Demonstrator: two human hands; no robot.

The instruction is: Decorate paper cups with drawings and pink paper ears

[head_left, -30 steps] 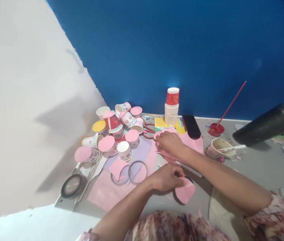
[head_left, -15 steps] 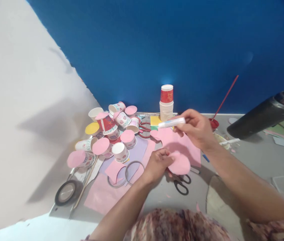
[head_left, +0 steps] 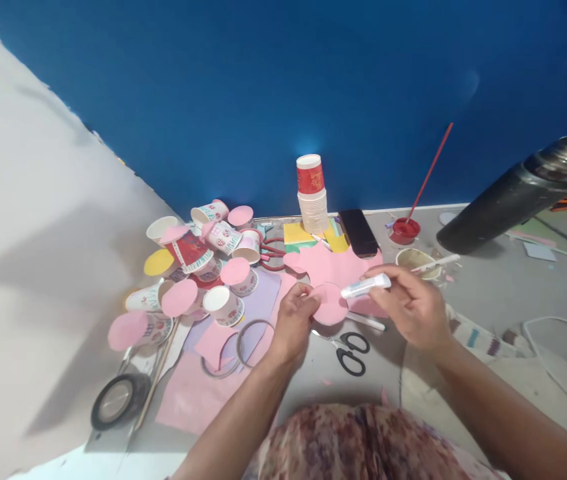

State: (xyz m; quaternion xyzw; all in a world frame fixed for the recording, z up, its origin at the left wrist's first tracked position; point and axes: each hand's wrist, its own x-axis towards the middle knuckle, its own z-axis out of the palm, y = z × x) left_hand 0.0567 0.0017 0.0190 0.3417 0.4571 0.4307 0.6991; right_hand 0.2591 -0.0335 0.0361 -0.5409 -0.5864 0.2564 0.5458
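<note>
Within right grip (head_left: 416,312) (narrow), tube (head_left: 365,287)

One camera in play here, and it rides on the person's head, gazing forward and steeply down across the worktop (head_left: 316,380). It's right above the wearer: the patterned clothing (head_left: 343,440) fills the bottom centre, one arm runs in from lower left, the other from lower right. Left hand (head_left: 293,320) and right hand (head_left: 416,307) sit close to the lens, just below mid-frame! Now look up: the blue wall (head_left: 283,80) faces us square across the top, the pale wall (head_left: 3,167) closes in at left, and the view stretches wide enough to catch the black bottle (head_left: 508,200) at far right.
</note>
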